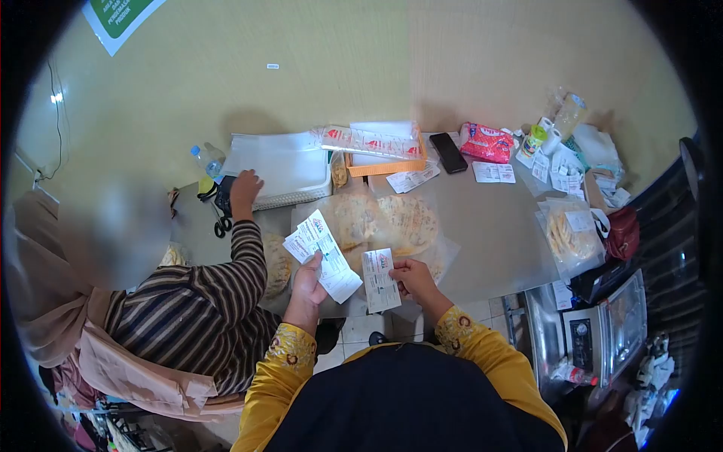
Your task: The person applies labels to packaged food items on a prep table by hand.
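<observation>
Paper label bunch clamped in fingers of left hand; right hand pinches single label; cracker bags at near bench edge appear unlabelled.

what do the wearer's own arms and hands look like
Long mustard-yellow sleeves cover both arms. The left cuff and right cuff carry darker floral embroidery with small red dots. The left hand and right hand are bare, with no gloves; whether there are rings or a watch is too small to tell.
</observation>
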A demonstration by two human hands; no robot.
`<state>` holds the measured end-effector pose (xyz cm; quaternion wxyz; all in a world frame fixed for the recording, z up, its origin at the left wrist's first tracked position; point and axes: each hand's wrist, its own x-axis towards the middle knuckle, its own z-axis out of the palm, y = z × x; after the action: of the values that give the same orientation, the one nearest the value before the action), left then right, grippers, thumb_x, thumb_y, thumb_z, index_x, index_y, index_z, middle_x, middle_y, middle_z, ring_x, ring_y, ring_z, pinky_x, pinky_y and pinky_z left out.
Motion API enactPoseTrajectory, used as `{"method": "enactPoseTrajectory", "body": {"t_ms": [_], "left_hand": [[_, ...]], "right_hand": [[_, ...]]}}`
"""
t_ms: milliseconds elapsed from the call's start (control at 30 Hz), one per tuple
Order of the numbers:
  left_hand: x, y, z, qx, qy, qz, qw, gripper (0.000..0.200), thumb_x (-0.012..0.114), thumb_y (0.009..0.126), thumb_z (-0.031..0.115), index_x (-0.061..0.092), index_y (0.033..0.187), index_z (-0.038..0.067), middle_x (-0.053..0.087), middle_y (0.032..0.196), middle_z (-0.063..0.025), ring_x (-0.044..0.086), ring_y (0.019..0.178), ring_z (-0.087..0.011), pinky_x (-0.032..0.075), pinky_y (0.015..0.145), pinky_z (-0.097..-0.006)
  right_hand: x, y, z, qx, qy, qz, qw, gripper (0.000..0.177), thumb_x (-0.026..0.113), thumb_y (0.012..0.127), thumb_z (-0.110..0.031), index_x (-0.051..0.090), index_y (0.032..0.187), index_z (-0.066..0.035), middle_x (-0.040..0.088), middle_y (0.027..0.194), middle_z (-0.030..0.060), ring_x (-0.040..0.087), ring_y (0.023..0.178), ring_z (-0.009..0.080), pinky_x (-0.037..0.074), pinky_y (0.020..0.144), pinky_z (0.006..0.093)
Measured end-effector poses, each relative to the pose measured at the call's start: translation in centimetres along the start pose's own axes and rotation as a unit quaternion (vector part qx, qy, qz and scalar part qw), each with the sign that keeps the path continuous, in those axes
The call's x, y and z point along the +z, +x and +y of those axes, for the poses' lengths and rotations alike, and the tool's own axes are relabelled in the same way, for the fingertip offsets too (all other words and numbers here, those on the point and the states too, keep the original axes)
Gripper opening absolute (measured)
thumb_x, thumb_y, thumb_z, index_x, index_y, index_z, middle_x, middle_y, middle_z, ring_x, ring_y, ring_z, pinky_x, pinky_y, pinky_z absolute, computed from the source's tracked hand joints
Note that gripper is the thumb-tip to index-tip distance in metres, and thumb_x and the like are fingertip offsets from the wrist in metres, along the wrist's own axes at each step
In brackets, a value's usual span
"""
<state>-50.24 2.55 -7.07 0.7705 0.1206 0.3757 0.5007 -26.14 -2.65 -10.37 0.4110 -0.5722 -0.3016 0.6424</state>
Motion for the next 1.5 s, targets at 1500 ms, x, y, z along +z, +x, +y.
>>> {"method": "enactPoseTrajectory", "body": {"t_ms": [1500], "left_hand": [[4.2, -9.4, -5.2, -0.079, 0.025, -0.065, 0.994, 0.042, 0.045, 0.089, 0.026, 0.041, 0.124, 0.003, 0.057, 0.103, -0.012, 0.055, 0.094, -0.0249, 0.043, 0.086, -0.0401]], "right_hand": [[4.1, 2.5, -5.3, -0.067, 0.344, -0.139, 0.926, 0.027, 0.048, 0.088, -0.016, 0.049, 0.11, 0.0, 0.058, 0.101, 0.0115, 0.059, 0.091, 0.0222, 0.051, 0.075, 0.0352]]}}
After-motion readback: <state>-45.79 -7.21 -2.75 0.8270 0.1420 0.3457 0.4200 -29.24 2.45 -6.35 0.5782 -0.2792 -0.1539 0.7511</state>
